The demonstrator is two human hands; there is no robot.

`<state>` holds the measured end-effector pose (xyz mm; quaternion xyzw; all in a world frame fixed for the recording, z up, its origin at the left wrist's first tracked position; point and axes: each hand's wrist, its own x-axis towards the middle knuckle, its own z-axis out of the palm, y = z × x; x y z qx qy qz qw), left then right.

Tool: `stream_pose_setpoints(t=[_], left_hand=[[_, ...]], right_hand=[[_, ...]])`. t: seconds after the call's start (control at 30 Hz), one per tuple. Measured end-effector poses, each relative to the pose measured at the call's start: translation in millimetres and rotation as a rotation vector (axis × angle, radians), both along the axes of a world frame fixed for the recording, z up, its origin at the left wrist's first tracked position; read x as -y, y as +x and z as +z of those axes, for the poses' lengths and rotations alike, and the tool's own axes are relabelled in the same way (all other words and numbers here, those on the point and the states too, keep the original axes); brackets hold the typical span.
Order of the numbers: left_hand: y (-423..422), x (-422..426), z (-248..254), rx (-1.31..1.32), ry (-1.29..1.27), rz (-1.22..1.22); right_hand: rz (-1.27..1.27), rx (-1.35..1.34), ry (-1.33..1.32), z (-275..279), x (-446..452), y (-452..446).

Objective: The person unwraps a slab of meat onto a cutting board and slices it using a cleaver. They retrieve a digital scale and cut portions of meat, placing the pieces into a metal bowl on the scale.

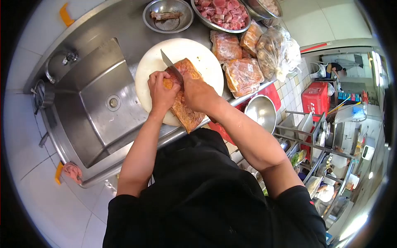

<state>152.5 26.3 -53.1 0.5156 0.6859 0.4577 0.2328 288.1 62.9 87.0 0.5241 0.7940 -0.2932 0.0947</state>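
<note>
A browned slab of meat (188, 111) lies at a slant on a round white cutting board (153, 53), and its near end sticks out past the board's edge. My right hand (198, 93) is closed around a knife, whose handle it hides. The knife's blade (168, 62) points up and to the left, against the slab. Just left of the blade, my left hand (163, 91) grips the slab with curled fingers. Both hands are close together, and they cover the middle of the meat.
A steel sink (89, 128) is left of the board. Behind stand a bowl with a bone-like piece (167, 16) and a bowl of cut raw meat (222, 15). Wrapped slabs (243, 76) and a plastic bag (275, 53) lie right. An empty metal bowl (260, 112) sits lower right.
</note>
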Motion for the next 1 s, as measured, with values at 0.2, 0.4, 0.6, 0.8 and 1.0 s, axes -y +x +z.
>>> stream_pose_setpoints(t=[0.2, 0.4, 0.6, 0.8, 1.0], left_hand=[[1, 2, 0, 0.003, -0.022, 0.051], [0, -2, -3, 0.035, -0.03, 0.045], [3, -1, -1, 0.037, -0.058, 0.065], [5, -3, 1, 0.017, -0.069, 0.084], [5, -4, 0, 0.011, -0.066, 0.084]], right_hand=[[-0.016, 0.119, -0.061, 26, 34, 26], [-0.105, 0.042, 0.024, -24, 37, 23], [-0.046, 0.102, 0.017, 18, 53, 27], [-0.049, 0.199, -0.069, 20, 102, 70], [-0.101, 0.25, -0.027, -32, 117, 78]])
